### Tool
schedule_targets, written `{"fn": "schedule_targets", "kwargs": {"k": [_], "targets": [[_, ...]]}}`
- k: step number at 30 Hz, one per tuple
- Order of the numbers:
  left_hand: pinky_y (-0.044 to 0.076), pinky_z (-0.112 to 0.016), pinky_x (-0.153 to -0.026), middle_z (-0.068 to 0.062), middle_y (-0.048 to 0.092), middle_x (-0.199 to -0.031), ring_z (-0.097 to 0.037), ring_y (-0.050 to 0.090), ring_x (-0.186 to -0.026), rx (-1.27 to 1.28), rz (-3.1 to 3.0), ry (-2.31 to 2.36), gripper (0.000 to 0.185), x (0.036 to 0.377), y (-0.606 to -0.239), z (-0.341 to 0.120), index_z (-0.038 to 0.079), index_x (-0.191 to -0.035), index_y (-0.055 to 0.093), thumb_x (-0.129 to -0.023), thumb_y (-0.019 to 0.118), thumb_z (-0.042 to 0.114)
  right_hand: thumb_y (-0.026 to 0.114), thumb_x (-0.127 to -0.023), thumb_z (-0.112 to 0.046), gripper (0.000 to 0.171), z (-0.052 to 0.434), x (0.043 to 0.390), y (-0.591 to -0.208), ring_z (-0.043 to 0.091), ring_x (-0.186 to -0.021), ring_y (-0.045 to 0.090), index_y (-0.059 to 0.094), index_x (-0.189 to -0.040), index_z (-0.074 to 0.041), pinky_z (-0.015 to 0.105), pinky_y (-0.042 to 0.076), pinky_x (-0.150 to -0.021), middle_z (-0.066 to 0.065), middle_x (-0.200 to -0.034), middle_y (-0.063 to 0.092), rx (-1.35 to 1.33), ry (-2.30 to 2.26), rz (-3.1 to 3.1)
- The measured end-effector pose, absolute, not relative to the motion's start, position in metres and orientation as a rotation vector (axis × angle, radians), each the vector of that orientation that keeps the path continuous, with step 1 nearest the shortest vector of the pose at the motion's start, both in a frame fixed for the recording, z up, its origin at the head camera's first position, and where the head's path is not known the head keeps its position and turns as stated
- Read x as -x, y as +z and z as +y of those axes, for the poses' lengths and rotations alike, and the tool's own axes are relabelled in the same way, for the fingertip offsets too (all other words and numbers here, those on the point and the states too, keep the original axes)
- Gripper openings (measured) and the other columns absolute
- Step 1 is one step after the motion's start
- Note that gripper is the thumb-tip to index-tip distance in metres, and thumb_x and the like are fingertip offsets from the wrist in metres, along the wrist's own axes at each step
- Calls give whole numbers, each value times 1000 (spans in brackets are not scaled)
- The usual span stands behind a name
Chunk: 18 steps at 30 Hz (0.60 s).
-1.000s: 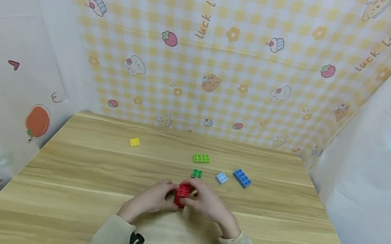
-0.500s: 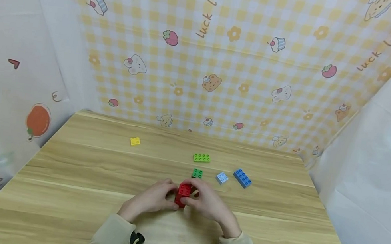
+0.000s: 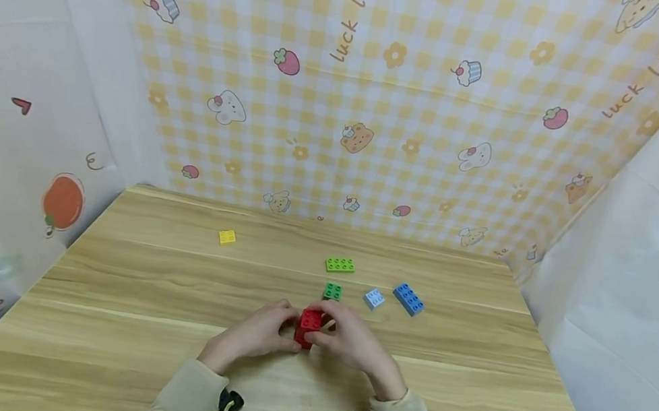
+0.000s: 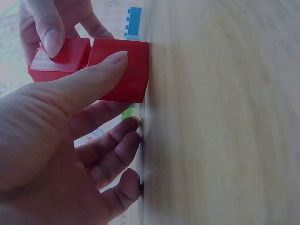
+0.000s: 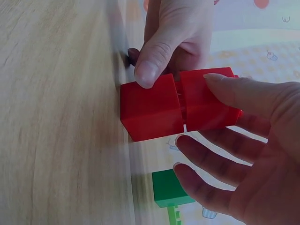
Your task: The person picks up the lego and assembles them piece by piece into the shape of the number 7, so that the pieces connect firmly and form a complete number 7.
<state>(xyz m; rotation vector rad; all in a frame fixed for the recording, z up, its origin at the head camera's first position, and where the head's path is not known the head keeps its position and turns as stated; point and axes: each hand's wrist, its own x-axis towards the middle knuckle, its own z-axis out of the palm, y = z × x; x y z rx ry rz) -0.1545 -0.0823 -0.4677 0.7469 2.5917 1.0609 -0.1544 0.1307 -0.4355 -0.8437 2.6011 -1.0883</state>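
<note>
Head view: left hand (image 3: 256, 336) and right hand (image 3: 350, 343) pinch two red bricks (image 3: 308, 325) stacked on the counter (image 3: 112, 289); pressing them together likely comes next.

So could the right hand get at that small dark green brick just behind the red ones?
Probably yes. The dark green brick lies just beyond the right hand with bare table between, but that hand is busy gripping the red bricks and would have to let go first.

L hand (image 3: 256, 334) & R hand (image 3: 351, 340) together, fingers curled, thumbs pinching, sleeved forearms converging
</note>
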Motion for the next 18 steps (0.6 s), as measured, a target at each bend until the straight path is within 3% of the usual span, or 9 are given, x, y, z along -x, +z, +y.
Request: {"fn": "schedule_targets", "kwargs": {"k": [12, 18], "targets": [[45, -41, -83, 0, 56, -105, -16, 52, -94, -774, 2604, 1044, 43, 154, -467, -81, 9, -122, 65, -84, 79, 24, 75, -87, -14, 30, 128, 155, -434, 9, -90, 59, 66, -116, -13, 35, 52, -79, -10, -97, 63, 862, -1044, 2617], [45, -42, -83, -1, 56, -106, -17, 53, -96, -779, 2611, 1046, 42, 154, -467, -81, 8, -121, 66, -84, 79, 24, 76, -86, -14, 31, 128, 155, -436, 7, -88, 59, 67, -116, -13, 28, 51, -76, -10, -96, 63, 846, -1041, 2617]]}}
